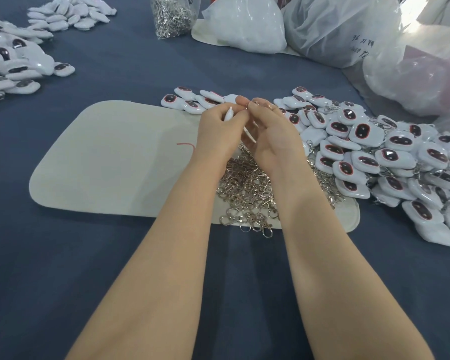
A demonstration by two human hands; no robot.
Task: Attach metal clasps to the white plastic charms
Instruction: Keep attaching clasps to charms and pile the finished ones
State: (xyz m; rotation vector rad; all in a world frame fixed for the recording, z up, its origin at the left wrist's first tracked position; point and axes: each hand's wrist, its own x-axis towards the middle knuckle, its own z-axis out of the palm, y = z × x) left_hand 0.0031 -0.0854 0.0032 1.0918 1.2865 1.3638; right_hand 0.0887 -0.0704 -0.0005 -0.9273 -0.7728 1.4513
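Left hand (216,131): fingers (240,100) curling round a charm (229,114), gripping it edge-on above the far edge of the mat (102,157).
Right hand (273,136): fingers (260,105) pinching a clasp (253,102), with only a glint of its ring showing between the tips, which are touching the left fingertips.
Why held so: probably bringing the charm's top end up to the clasp, so that ring and loop are meeting right at the fingertips. Loop itself hiding behind the fingers.
Charm axis: showing only a thin white edge, its face turning away from the camera. Long axis seeming to run steeply, top end pointing up and away toward the clasp. A white sliver lower between the palms possibly being its bottom rim; not telling for sure.
Pile (247,183): loose clasps lying on the mat just under both wrists, probably sitting there for a short reach by the right hand.
Mat: lying flat on the table (115,61), likely keeping the loose clasps together.
Heap (374,152): charms lying mostly dark face up, just beside the right hand and overlapping the mat's right end, several showing clasps; probably serving as the finished stack.
Far-left heaps (18,61): lying well apart from the hands; clasped or not, not telling.
Bags (348,29): sitting along the far edge, one (172,16) holding more clasps.
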